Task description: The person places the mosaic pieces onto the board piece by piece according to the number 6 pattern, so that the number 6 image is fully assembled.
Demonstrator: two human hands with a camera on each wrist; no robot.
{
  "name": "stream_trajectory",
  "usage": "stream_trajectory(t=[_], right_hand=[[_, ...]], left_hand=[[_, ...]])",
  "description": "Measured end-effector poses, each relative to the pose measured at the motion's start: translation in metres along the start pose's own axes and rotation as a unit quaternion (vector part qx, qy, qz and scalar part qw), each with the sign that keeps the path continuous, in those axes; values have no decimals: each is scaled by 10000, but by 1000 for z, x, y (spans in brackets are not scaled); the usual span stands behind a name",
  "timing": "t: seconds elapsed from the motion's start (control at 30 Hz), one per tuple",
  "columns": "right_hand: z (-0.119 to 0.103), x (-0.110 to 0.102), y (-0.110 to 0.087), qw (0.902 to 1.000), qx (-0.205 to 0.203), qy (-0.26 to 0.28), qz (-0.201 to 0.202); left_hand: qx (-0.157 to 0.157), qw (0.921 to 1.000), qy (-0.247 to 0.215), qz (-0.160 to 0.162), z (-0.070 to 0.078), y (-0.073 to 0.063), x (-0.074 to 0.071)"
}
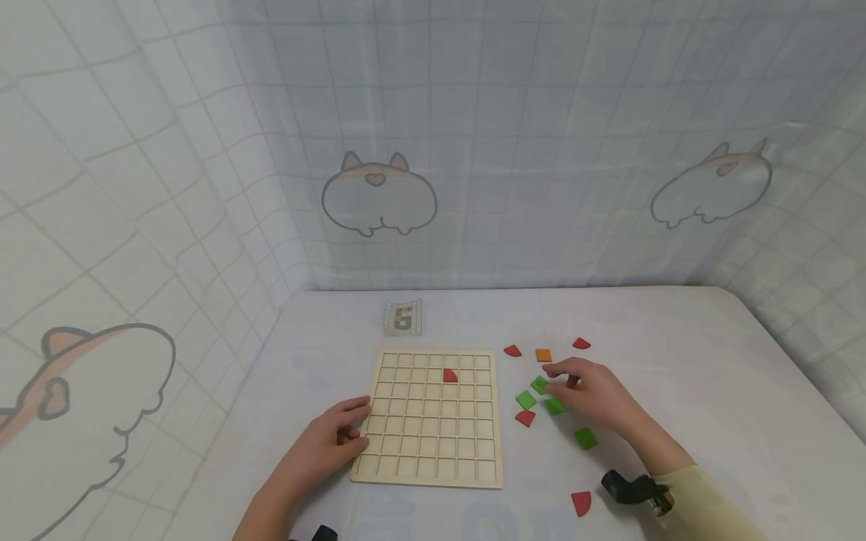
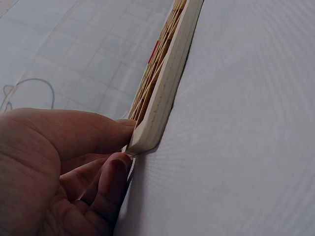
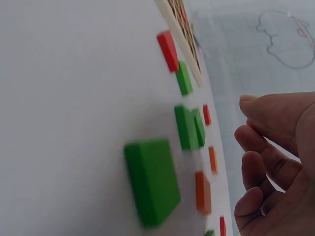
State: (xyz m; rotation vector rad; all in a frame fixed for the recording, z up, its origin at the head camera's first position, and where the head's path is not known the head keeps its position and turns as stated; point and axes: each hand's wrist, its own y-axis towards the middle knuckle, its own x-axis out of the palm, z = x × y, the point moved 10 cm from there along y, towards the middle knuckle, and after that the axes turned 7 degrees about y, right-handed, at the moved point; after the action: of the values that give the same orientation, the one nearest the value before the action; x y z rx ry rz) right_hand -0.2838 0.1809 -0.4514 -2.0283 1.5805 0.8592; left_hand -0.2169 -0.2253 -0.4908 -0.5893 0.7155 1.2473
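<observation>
A pale wooden grid board [image 1: 429, 419] lies on the table with one red quarter-circle piece [image 1: 449, 375] in an upper cell. At its left edge, my left hand [image 1: 328, 443] rests its thumb and fingertips on the rim; the left wrist view shows the thumb [image 2: 98, 130] against the board near a corner. My right hand [image 1: 590, 389] hovers over green square pieces [image 1: 555, 406], its thumb and fingers apart. Nothing shows between its fingertips in the right wrist view. A nearer green piece [image 3: 153, 182] and an orange piece [image 3: 203, 191] lie below that hand.
An orange square [image 1: 543, 355] and red quarter-circles [image 1: 512, 351] lie beyond the right hand. Nearer are a green square [image 1: 585, 438] and a red piece [image 1: 581, 503]. A small patterned card [image 1: 402, 318] sits behind the board. Tiled-print curtains [image 1: 473, 150] surround the table.
</observation>
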Motion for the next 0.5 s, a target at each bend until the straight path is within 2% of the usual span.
stream_trajectory(t=[0.5], right_hand=[[28, -19, -7, 9990, 202, -326, 214]], left_hand=[[-77, 10000, -61, -15, 0, 0, -1]])
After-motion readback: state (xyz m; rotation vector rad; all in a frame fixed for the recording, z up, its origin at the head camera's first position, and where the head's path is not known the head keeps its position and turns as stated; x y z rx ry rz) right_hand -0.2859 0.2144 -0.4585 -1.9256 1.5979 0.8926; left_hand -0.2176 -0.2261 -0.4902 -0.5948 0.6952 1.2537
